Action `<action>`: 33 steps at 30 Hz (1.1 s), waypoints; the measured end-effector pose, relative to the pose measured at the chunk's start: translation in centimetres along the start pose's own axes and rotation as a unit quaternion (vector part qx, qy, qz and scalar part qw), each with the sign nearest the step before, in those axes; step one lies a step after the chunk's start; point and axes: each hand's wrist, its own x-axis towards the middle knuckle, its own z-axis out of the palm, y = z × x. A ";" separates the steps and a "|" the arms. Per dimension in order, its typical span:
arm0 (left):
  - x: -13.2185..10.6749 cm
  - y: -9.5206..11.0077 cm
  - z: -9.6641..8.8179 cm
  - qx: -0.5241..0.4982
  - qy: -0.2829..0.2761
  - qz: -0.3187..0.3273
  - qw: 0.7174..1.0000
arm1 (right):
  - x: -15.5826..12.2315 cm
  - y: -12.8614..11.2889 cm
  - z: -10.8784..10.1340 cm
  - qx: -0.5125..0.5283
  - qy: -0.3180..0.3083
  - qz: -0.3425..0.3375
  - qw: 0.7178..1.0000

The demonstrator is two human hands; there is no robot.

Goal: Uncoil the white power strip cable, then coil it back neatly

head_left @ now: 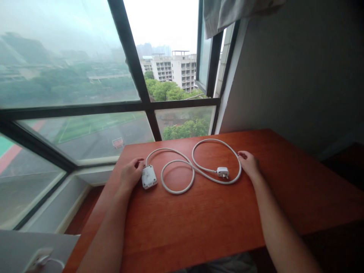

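A white power strip (149, 177) with a rounded block body lies on the brown table. From its far end runs a pale power cord (178, 192), laid in two loops that cross near the middle. The cord ends in a white plug (222, 172) with its metal prongs toward me, inside the right loop. My left hand (132, 172) rests at the strip's left edge, fingers loosely curled and a gap between thumb and fingers. At the right loop's outer edge, my right hand (248, 163) has its fingertips closed at the cord; the thumb is partly hidden.
The wooden table (193, 223) reaches a window with dark frames (148, 108) and one open pane. A curtain (227, 15) hangs at the upper right, beside a grey wall (290, 76). A wall socket with a white plug (42, 261) is at the lower left.
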 end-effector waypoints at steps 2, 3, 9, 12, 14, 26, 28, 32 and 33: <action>-0.1 0.2 -0.2 0.007 0.017 -0.005 1.000 | -0.1 -0.5 -0.2 -0.004 0.007 -0.005 1.000; -0.1 0.4 -0.3 0.009 0.025 -0.005 1.000 | -0.2 -0.8 -0.3 -0.003 0.009 -0.010 1.000; 0.0 0.7 -0.4 -0.005 0.057 0.004 0.998 | -0.9 -3.4 -0.9 0.085 -0.050 -0.046 0.994; -0.1 1.0 -0.5 -0.014 0.062 0.014 0.998 | -1.4 -4.3 -1.1 0.071 -0.086 -0.068 0.991; -0.3 1.4 -0.7 -0.021 0.062 0.019 0.998 | -1.7 -4.8 -1.2 0.047 -0.095 -0.078 0.991; -1.5 4.8 -1.1 -0.020 0.044 0.099 0.994 | -3.2 -7.9 -1.0 0.082 -0.127 -0.164 0.975; -1.7 5.1 -0.8 -0.024 0.042 0.110 0.993 | -4.1 -9.1 -0.6 0.101 -0.144 -0.171 0.970; -2.3 6.0 -0.3 -0.041 0.031 0.136 0.989 | -6.3 -11.7 0.6 0.082 -0.196 -0.257 0.943; -2.5 6.3 -0.1 -0.043 0.028 0.146 0.988 | -6.8 -12.1 0.9 0.061 -0.205 -0.289 0.933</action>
